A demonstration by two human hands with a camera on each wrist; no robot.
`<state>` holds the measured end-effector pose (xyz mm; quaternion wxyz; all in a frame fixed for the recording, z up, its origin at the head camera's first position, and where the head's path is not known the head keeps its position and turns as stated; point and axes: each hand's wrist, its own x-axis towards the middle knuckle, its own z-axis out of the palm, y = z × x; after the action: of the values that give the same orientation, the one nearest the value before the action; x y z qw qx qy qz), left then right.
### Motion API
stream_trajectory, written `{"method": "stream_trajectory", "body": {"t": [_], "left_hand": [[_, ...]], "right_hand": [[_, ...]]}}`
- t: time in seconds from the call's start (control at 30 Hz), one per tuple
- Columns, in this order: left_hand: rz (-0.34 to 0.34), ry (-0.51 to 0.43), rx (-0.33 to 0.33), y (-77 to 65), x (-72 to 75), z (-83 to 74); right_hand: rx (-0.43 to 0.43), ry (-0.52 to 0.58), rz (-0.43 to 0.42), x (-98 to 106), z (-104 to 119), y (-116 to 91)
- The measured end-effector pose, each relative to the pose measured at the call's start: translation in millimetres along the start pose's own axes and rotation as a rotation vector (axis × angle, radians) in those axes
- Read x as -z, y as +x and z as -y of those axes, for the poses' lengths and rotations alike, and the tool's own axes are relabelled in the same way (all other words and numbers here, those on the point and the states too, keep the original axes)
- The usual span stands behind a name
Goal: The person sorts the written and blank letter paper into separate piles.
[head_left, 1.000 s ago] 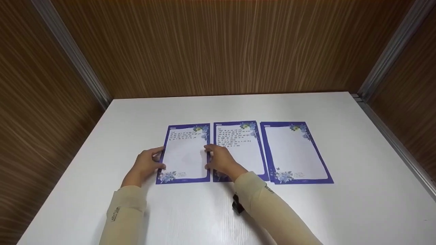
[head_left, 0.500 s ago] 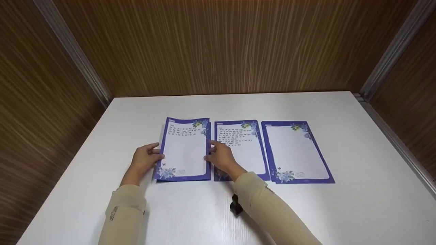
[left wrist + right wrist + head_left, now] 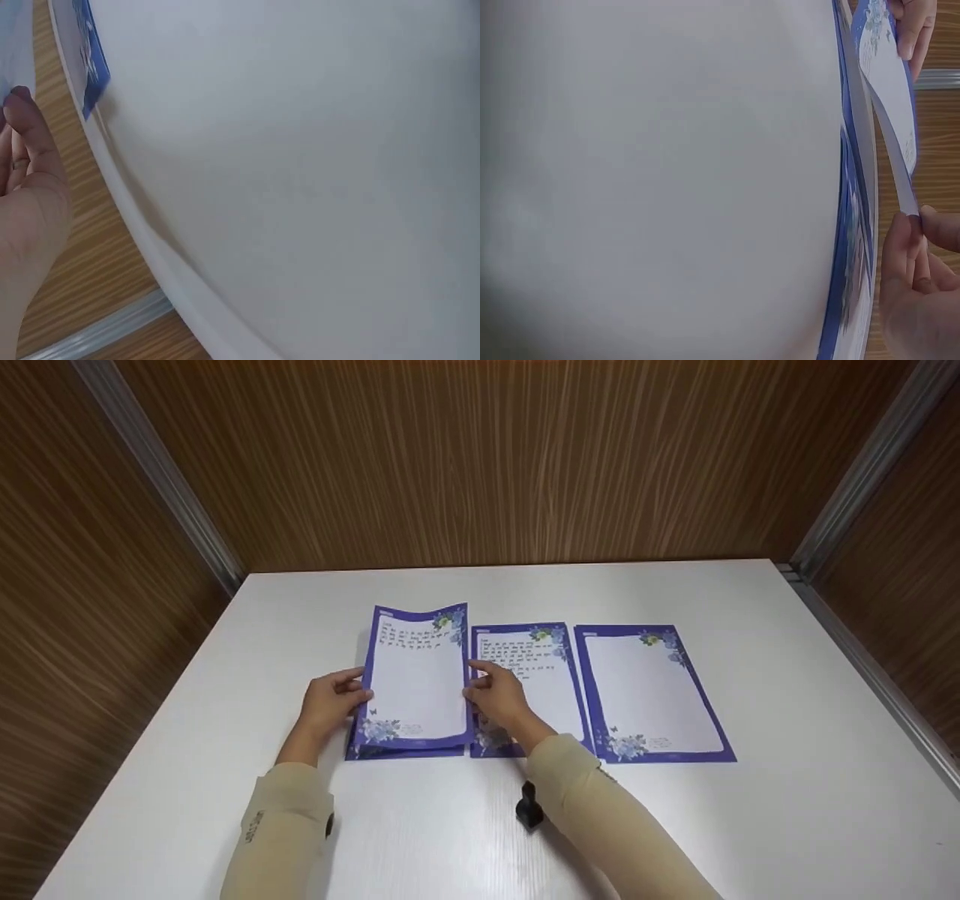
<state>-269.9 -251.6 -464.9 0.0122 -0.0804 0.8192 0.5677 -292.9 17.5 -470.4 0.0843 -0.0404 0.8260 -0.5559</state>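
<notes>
Between my two hands a sheet of letter paper (image 3: 416, 690) with a purple border, blue flowers and a few handwritten lines is lifted off the table, its top edge bowed. My left hand (image 3: 328, 705) pinches its left edge between thumb and fingers. On the opposite edge my right hand (image 3: 499, 697) does the same; the right wrist view shows thumb and fingers on the paper's edge (image 3: 907, 195). Below the raised sheet, another purple-bordered sheet (image 3: 412, 754) lies on the table, mostly covered. My right hand is above a second written sheet (image 3: 551, 705), hiding part of it.
To the right lie overlapping purple-bordered sheets (image 3: 652, 697), the top one without handwriting. A small black object (image 3: 529, 808) is beside my right sleeve. The white table (image 3: 787, 810) is bounded by wood-grain panels (image 3: 480, 465) at the back and sides.
The written sheet at the left has risen from the table and moved slightly away and to the right, held by both hands. Another sheet beneath it has come into sight.
</notes>
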Motion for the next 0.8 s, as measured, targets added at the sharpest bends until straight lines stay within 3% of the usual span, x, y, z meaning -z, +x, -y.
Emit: {"method": "stream_trajectory", "body": {"t": [0.27, 0.8], "left_hand": [[0.012, 0.024, -0.012, 2.0, -17.6, -7.7], [0.024, -0.042, 0.002, 4.0, -57.3, -24.1]], "right_hand": [[-0.029, 0.097, -0.011, 20, -9, 1], [-0.03, 0.094, -0.037, 62, -22, -4]]}}
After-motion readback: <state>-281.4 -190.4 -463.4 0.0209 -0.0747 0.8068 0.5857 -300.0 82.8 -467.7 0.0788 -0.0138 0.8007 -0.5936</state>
